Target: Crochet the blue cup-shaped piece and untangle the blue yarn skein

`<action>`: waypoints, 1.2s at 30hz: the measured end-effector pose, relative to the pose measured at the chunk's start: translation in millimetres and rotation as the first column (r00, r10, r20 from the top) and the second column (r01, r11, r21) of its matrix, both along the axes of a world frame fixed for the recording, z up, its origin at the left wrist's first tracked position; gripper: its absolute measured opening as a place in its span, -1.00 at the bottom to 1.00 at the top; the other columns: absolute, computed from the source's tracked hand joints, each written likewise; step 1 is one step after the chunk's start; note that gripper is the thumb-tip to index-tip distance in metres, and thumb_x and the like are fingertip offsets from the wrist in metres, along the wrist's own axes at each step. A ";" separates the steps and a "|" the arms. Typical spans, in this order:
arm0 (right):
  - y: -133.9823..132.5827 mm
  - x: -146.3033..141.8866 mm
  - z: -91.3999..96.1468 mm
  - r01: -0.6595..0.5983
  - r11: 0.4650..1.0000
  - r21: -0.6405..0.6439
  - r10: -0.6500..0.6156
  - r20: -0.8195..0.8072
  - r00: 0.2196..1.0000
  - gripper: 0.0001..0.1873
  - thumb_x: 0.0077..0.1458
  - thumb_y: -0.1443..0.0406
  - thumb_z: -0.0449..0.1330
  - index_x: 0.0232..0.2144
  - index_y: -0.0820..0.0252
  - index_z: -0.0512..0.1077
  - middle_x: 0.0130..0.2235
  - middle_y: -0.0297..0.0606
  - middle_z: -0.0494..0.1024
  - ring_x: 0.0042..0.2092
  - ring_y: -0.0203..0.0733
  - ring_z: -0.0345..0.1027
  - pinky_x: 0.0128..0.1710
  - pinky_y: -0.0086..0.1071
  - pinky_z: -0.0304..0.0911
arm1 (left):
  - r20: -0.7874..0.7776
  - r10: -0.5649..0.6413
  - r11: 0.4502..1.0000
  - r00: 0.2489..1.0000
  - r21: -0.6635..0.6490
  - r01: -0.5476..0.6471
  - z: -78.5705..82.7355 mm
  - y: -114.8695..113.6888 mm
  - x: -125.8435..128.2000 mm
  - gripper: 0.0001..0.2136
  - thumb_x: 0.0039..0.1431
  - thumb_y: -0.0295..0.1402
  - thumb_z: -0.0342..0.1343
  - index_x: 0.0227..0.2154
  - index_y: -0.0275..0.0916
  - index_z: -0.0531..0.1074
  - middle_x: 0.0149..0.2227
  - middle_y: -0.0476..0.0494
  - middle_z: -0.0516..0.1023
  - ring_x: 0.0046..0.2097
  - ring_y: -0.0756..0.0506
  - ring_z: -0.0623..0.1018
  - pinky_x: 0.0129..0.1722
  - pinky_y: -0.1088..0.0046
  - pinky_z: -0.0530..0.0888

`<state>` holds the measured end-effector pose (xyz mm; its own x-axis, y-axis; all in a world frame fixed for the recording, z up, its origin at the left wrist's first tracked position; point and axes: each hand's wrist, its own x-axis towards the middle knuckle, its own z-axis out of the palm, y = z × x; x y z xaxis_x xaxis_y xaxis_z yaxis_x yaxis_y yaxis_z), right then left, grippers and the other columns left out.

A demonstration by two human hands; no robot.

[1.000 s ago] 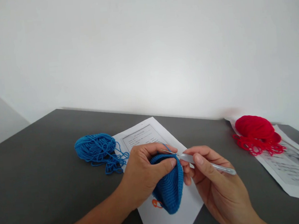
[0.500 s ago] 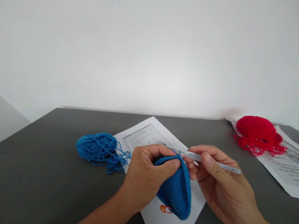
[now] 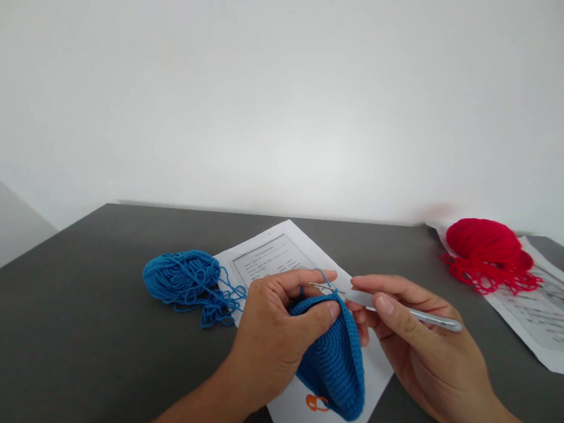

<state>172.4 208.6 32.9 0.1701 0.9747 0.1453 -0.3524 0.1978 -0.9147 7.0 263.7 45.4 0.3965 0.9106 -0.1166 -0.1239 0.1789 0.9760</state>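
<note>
Pinched between the thumb and fingers of my left hand (image 3: 277,330) is a blue crochet piece (image 3: 337,364), folded and hanging downward. An orange stitch marker (image 3: 317,403) is clipped near its lower left edge. My right hand (image 3: 421,337) grips a crochet hook (image 3: 419,316) by its grey handle, like a pen. The hook's thin metal shaft lies across the top edge of the piece, its tip close to my left index finger. A blue strand rises from the work to that finger, which is stretched out.
A blue yarn skein (image 3: 182,276) with loose strands lies left of a printed sheet (image 3: 309,248) under my hands. To the right, a red yarn ball (image 3: 482,243) with red loops rests on another printed sheet (image 3: 558,325). The grey table (image 3: 97,306) meets a white wall behind.
My left index finger has straightened, lifting the blue strand. The hook has shifted slightly, and more of its metal shaft shows. The crochet piece and stitch marker have dropped slightly to the right.
</note>
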 end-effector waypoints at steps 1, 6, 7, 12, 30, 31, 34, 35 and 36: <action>0.3 1.0 0.2 0.005 1.000 0.007 -0.005 0.020 1.000 -0.84 0.10 0.21 0.47 -0.24 0.10 0.72 -0.48 -0.22 0.67 -0.49 -0.27 0.53 -0.44 -0.46 0.49 | -0.013 0.001 1.000 1.000 0.007 -0.001 0.0 0.3 -0.1 -0.67 -0.07 -0.38 0.40 -0.16 -0.27 0.71 -0.39 -0.06 0.58 -0.38 -0.02 0.51 -0.37 0.52 0.42; 0.3 12.0 0.4 -0.009 0.998 0.065 -0.001 0.161 0.987 -0.87 0.13 0.20 0.44 -0.25 0.07 0.73 -0.46 -0.24 0.65 -0.49 -0.28 0.54 -0.45 -0.46 0.46 | -0.044 -0.022 0.999 0.999 0.030 0.023 -0.1 1.7 -1.6 -0.67 -0.03 -0.39 0.38 -0.13 -0.26 0.71 -0.38 -0.07 0.60 -0.38 -0.02 0.51 -0.37 0.52 0.41; -0.1 15.5 0.0 -0.012 0.997 0.078 -0.003 0.198 0.980 -0.87 0.14 0.21 0.44 -0.25 0.06 0.73 -0.44 -0.24 0.66 -0.48 -0.27 0.54 -0.44 -0.45 0.45 | -0.049 -0.019 0.999 0.999 0.035 0.021 0.0 1.7 -1.9 -0.67 -0.04 -0.40 0.37 -0.13 -0.25 0.71 -0.39 -0.05 0.59 -0.38 -0.01 0.50 -0.38 0.53 0.41; -2.3 32.0 -1.4 -0.046 0.990 0.135 -0.008 0.376 0.927 -0.87 0.22 0.27 0.37 -0.17 0.02 0.70 -0.43 -0.26 0.65 -0.41 -0.24 0.54 -0.36 -0.39 0.45 | -0.109 0.003 0.998 0.994 0.069 0.004 -0.2 1.5 -1.7 -0.68 -0.05 -0.40 0.36 -0.16 -0.24 0.72 -0.42 -0.01 0.53 -0.40 0.01 0.46 -0.40 0.53 0.37; -3.8 32.2 22.5 -0.070 0.927 0.368 -0.224 0.694 0.684 -0.73 0.21 0.40 0.31 -0.15 -0.10 0.68 -0.51 -0.37 0.62 -0.43 -0.24 0.53 -0.47 -0.45 0.40 | -0.210 0.074 0.985 0.975 0.168 -0.039 -6.0 3.7 -3.2 -0.72 0.02 -0.34 0.34 -0.16 -0.20 0.71 -0.36 -0.06 0.64 -0.32 -0.08 0.55 -0.32 0.45 0.45; -4.3 31.1 22.1 -0.073 0.922 0.380 -0.232 0.695 0.681 -0.71 0.22 0.41 0.30 -0.13 -0.11 0.67 -0.50 -0.38 0.62 -0.43 -0.24 0.53 -0.47 -0.45 0.40 | -0.213 0.082 0.983 0.974 0.176 -0.044 -5.5 3.3 -2.7 -0.73 0.02 -0.34 0.33 -0.17 -0.20 0.71 -0.37 -0.06 0.65 -0.32 -0.09 0.56 -0.32 0.45 0.46; -5.5 27.9 20.0 -0.072 0.909 0.409 -0.256 0.688 0.679 -0.67 0.22 0.44 0.28 -0.11 -0.12 0.66 -0.49 -0.39 0.62 -0.42 -0.25 0.52 -0.46 -0.44 0.40 | -0.226 0.111 0.976 0.968 0.206 -0.064 -3.9 1.5 -1.7 -0.76 0.04 -0.35 0.30 -0.19 -0.20 0.71 -0.37 -0.06 0.67 -0.28 -0.12 0.60 -0.27 0.43 0.51; -5.7 26.9 19.3 -0.071 0.906 0.417 -0.263 0.687 0.678 -0.66 0.22 0.45 0.27 -0.10 -0.11 0.65 -0.48 -0.39 0.62 -0.41 -0.25 0.53 -0.46 -0.44 0.39 | -0.227 0.123 0.974 0.966 0.216 -0.073 -3.5 0.8 -1.5 -0.76 0.04 -0.36 0.30 -0.20 -0.19 0.71 -0.37 -0.06 0.68 -0.27 -0.12 0.61 -0.24 0.43 0.52; -5.8 26.1 18.6 -0.068 0.904 0.423 -0.270 0.685 0.676 -0.66 0.22 0.46 0.27 -0.10 -0.11 0.65 -0.48 -0.38 0.63 -0.40 -0.25 0.53 -0.45 -0.44 0.40 | -0.227 0.131 0.971 0.965 0.224 -0.079 -3.3 0.2 -1.4 -0.76 0.04 -0.36 0.29 -0.20 -0.19 0.71 -0.36 -0.06 0.68 -0.27 -0.12 0.62 -0.22 0.43 0.53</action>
<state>198.5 202.8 51.5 -0.0575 0.7863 0.6151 0.4196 0.5781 -0.6998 5.6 263.9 42.2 0.2819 0.9595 0.0038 0.1104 -0.0363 0.9932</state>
